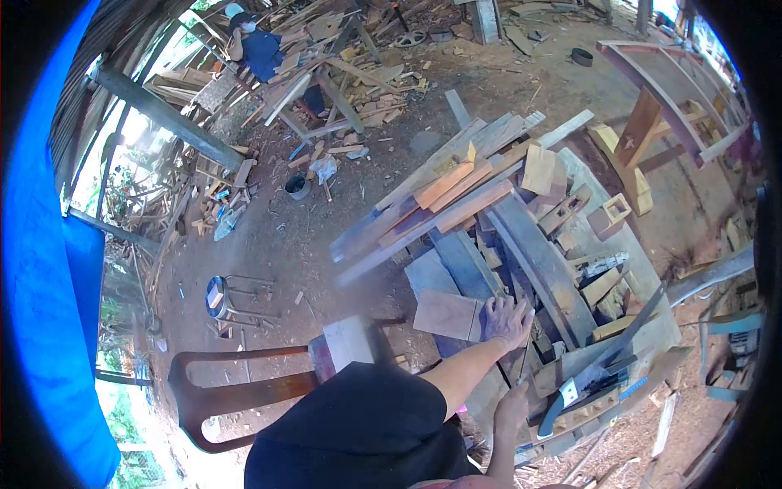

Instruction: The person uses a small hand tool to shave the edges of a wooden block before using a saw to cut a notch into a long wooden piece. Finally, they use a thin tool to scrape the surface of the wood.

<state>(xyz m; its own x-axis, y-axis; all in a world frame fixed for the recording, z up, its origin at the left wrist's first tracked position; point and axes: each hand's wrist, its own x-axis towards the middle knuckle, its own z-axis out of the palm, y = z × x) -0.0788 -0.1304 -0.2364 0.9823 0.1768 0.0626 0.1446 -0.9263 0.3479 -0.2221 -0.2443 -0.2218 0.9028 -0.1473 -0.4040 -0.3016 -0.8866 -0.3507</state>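
My left hand (pixel 507 323) lies palm down with its fingers spread over the right end of a flat brown wooden board (pixel 448 316), which rests on a pile of timber. A dark line crosses the board just left of the fingers. Lower down, my right hand (pixel 511 406) is closed around a thin, long tool (pixel 524 363) that points up beside my left hand; its exact kind is too small to tell. To the right of my right hand, a handsaw (pixel 570 391) with a dark handle lies on the wood.
Long planks (pixel 456 179) stretch over the pile's far side. A wooden chair (pixel 191 395) stands at the left, with a round metal stool (pixel 218 297) beyond it. A reddish frame (pixel 652 90) stands upper right. Far off, a person (pixel 259 50) in a cap is among scrap wood.
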